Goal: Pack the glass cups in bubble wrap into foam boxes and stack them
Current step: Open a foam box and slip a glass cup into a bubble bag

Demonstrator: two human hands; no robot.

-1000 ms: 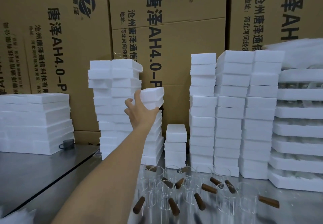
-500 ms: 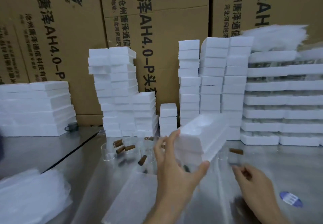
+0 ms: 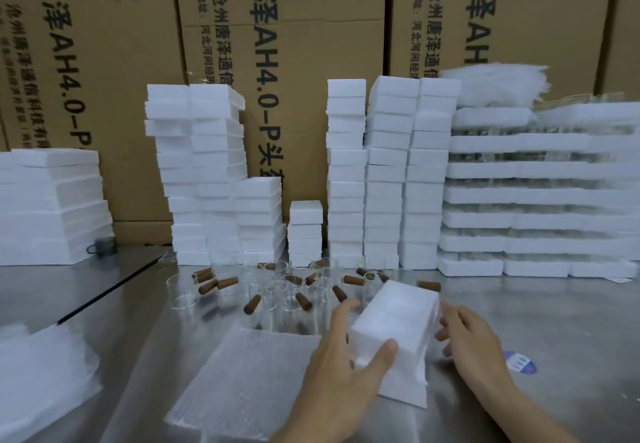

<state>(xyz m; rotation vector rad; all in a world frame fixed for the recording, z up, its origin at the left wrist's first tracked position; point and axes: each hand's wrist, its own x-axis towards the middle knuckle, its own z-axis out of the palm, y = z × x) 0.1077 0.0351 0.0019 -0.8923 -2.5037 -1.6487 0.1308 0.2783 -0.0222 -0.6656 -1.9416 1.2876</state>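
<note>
A white foam box (image 3: 394,332) stands on the metal table (image 3: 554,321) in front of me. My left hand (image 3: 343,370) grips its left side, thumb across the near face. At the box's right side my right hand (image 3: 474,342) has its fingers spread, touching or nearly touching the box. A sheet of bubble wrap (image 3: 242,380) lies flat just left of the box. Behind it stand several clear glass cups (image 3: 287,290) with brown wooden handles. Tall stacks of foam boxes (image 3: 388,172) line the back.
Cardboard cartons (image 3: 284,44) form a wall behind the stacks. Wide foam trays with glassware (image 3: 540,197) pile up at the right. More foam stacks (image 3: 207,172) and flat foam sheets (image 3: 48,207) stand at the left, a wrap pile (image 3: 38,380) at the near left, and a blue label (image 3: 519,364) at the right.
My left hand took a foam box from the left stack, carried it down and set it on the table by the bubble wrap. My right hand came up to its right side.
</note>
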